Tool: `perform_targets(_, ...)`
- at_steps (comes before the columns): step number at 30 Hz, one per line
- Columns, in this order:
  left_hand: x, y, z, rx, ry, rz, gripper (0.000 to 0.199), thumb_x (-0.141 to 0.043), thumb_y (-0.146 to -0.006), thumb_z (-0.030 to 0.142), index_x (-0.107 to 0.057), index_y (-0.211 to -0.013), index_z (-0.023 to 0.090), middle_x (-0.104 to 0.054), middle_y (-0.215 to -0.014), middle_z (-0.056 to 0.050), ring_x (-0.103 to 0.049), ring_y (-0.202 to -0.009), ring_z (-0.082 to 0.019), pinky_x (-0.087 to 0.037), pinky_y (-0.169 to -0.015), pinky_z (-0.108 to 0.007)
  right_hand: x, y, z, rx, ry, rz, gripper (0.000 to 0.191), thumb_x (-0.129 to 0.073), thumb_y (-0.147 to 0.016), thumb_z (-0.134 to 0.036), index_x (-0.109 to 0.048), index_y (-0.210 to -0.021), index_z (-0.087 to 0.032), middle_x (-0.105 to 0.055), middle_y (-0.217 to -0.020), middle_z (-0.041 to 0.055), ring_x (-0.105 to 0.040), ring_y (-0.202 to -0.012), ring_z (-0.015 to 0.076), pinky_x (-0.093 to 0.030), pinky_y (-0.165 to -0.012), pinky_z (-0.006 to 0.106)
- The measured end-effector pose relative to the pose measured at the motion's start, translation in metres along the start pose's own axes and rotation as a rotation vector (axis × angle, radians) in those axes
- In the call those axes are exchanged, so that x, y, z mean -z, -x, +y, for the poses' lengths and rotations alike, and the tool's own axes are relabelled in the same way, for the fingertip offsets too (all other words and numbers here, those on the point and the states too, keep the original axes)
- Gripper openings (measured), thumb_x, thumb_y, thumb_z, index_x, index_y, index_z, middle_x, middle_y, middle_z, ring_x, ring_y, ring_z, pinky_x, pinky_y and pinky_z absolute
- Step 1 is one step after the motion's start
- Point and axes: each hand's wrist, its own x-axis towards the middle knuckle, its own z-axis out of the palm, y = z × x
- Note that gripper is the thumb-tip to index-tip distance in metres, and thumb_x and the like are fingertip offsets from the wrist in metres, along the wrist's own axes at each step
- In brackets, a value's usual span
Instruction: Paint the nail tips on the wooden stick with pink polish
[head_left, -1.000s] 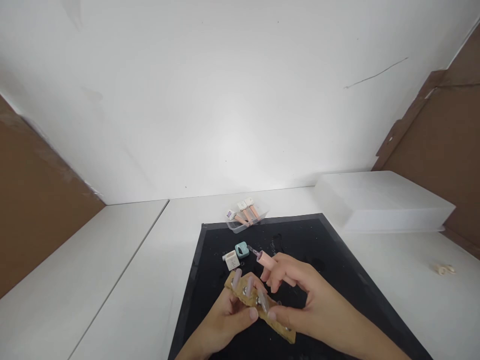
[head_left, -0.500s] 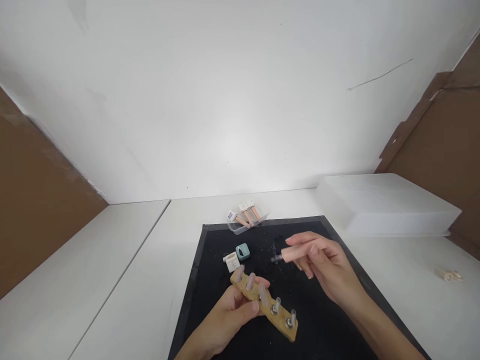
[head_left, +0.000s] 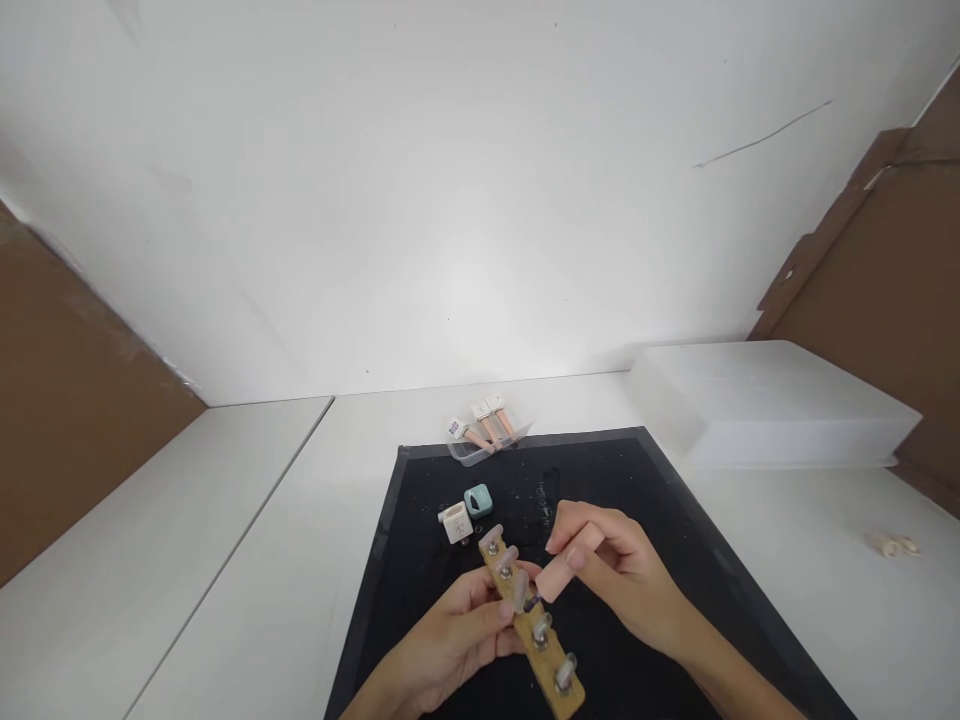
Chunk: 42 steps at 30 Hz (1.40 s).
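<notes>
My left hand (head_left: 469,625) is closed around a yellowish nail display stand (head_left: 544,655), a bar held at a slant with several nail tips on metal mounts along it. Between the fingertips of my right hand (head_left: 626,575) is a nail polish brush (head_left: 570,563) with a pink cap handle. Its dark bristle end meets the middle nail tip (head_left: 520,590), or lies right beside it. The upper nail tips look pale mauve, the two lower ones clearer. Beyond the bar, a white square nail polish bottle (head_left: 457,523) leans by a teal container (head_left: 478,501).
A clear tray (head_left: 472,457) with several pink-handled, white polish bottles (head_left: 491,415) stands behind the black mat (head_left: 600,462). At the right are a translucent white box (head_left: 780,400) and small cream pieces (head_left: 892,545). A white wall rises at the back.
My right hand has moved down and left, bringing the brush from the air to the middle nail tip. My left hand has turned the bar more steeply.
</notes>
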Motion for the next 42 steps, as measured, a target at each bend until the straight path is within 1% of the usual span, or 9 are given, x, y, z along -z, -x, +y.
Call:
perform_targets(5,-0.0038,0.0006,0.0021,0.038,0.027,0.014,0.023,-0.072,-0.069,0.028,-0.065,-0.086,0.014,-0.058,-0.075,-0.001,-0.057,-0.072,-0.011,-0.041,-0.074,-0.028,-0.0014,0.0004,0.0028,0.02,0.01,0.002,0.021,-0.05,-0.089,-0.035,-0.061,-0.08,-0.02,-0.054,-0.065,0.0002,-0.049,-0.058,0.0137,-0.037,-0.054,0.025)
perform_targets(16,-0.0004,0.0014,-0.0004,0.038,0.04,-0.002,0.025,-0.071,-0.07,0.027,-0.065,-0.091,0.014,-0.059,-0.077,-0.002,-0.058,-0.072,-0.011,-0.041,-0.072,-0.026,0.0017,-0.0003,0.0012,-0.019,-0.009,0.049,0.024,-0.048,-0.089,-0.036,-0.059,-0.075,-0.02,-0.056,-0.063,-0.0002,-0.05,-0.057,0.0139,-0.038,-0.055,0.025)
perform_targets(20,-0.0026,0.0023,0.001,0.043,0.031,-0.025,0.023,-0.071,-0.07,0.028,-0.065,-0.087,0.014,-0.058,-0.075,-0.002,-0.059,-0.072,-0.013,-0.041,-0.073,-0.028,-0.0002,0.0006,0.003,0.0,-0.024,0.01,0.029,-0.048,-0.088,-0.043,-0.061,-0.076,-0.02,-0.054,-0.064,0.0003,-0.05,-0.058,0.0138,-0.037,-0.053,0.025)
perform_targets(23,-0.0055,0.0024,0.0023,0.048,0.048,-0.007,0.025,-0.073,-0.068,0.027,-0.066,-0.087,0.014,-0.058,-0.075,-0.001,-0.058,-0.07,-0.011,-0.041,-0.069,-0.025,-0.0009,0.0,0.0028,-0.004,-0.009,-0.024,0.028,-0.048,-0.088,-0.041,-0.061,-0.077,-0.019,-0.054,-0.063,0.0004,-0.048,-0.055,0.0132,-0.037,-0.052,0.025)
perform_targets(29,-0.0022,0.0028,0.0007,0.05,0.015,0.006,0.03,-0.071,-0.07,0.028,-0.066,-0.096,0.015,-0.059,-0.079,-0.002,-0.059,-0.073,-0.012,-0.041,-0.072,-0.027,0.0043,-0.0017,0.0041,-0.05,0.03,0.088,0.029,-0.048,-0.088,-0.042,-0.06,-0.074,-0.019,-0.055,-0.065,0.0015,-0.048,-0.059,0.0147,-0.037,-0.054,0.026)
perform_targets(33,0.0001,0.0031,0.0001,0.039,0.029,-0.017,0.025,-0.07,-0.071,0.026,-0.066,-0.094,0.017,-0.059,-0.078,-0.001,-0.058,-0.073,-0.011,-0.041,-0.072,-0.026,0.0041,0.0,0.0061,-0.015,-0.053,-0.014,0.034,-0.047,-0.086,-0.048,-0.061,-0.076,-0.02,-0.053,-0.065,0.0017,-0.048,-0.059,0.0155,-0.036,-0.054,0.027)
perform_targets(36,-0.0012,0.0025,0.0003,0.032,0.02,-0.045,0.024,-0.07,-0.072,0.026,-0.066,-0.094,0.016,-0.057,-0.076,-0.001,-0.057,-0.072,-0.01,-0.042,-0.072,-0.026,0.0026,0.0,0.0046,0.0,-0.063,-0.064,0.031,-0.049,-0.087,-0.046,-0.062,-0.078,-0.019,-0.054,-0.065,0.001,-0.047,-0.056,0.014,-0.036,-0.052,0.026)
perform_targets(39,-0.0021,0.0018,0.0008,0.029,0.021,-0.043,0.027,-0.071,-0.071,0.027,-0.067,-0.095,0.016,-0.057,-0.076,-0.001,-0.057,-0.071,-0.009,-0.042,-0.071,-0.024,0.0023,-0.0021,0.0029,-0.04,-0.022,-0.012,0.027,-0.05,-0.087,-0.04,-0.061,-0.075,-0.019,-0.053,-0.062,-0.0002,-0.047,-0.056,0.0131,-0.036,-0.053,0.025)
perform_targets(42,-0.0017,0.0018,0.0019,0.044,-0.014,-0.016,0.032,-0.07,-0.071,0.027,-0.066,-0.1,0.016,-0.057,-0.079,-0.002,-0.057,-0.074,-0.01,-0.042,-0.072,-0.025,0.0034,-0.0045,0.0059,-0.109,-0.009,0.115,0.028,-0.051,-0.087,-0.04,-0.06,-0.071,-0.018,-0.053,-0.061,-0.0002,-0.047,-0.054,0.0128,-0.037,-0.051,0.025)
